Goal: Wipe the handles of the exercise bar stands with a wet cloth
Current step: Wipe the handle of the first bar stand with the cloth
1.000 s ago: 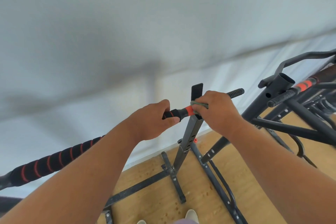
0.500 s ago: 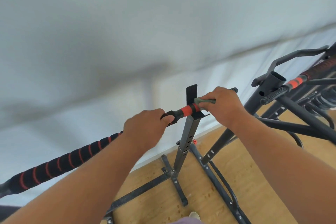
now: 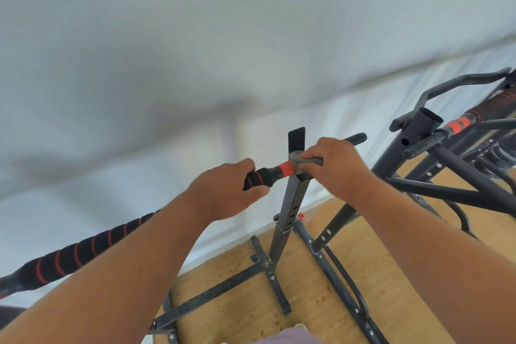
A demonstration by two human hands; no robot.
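Head view: left hand (image 3: pixel 223 193) gripping foam bar (image 3: pixel 262 176), right hand (image 3: pixel 335 167) clutching cloth (image 3: pixel 300 159); no legible writing.

Left hand (image 3: pixel 223 193) grips the padded bar (image 3: pixel 262 176), right hand (image 3: pixel 335 167) presses the grey-green cloth (image 3: pixel 300 160) around it atop the dark stand (image 3: pixel 290 220) on the wooden floor (image 3: pixel 307 301)

Matt black foam grip (image 3: pixel 259 177) with red rings on the bar; smooth orange band (image 3: pixel 286 168) beside a soft grey-green cloth (image 3: pixel 305 161). Knurled bar end (image 3: pixel 356 138), upper centre. Matt dark painted-metal upright (image 3: pixel 290 212). Rough speckled wood-chip floor (image 3: pixel 234 313), lower frame.
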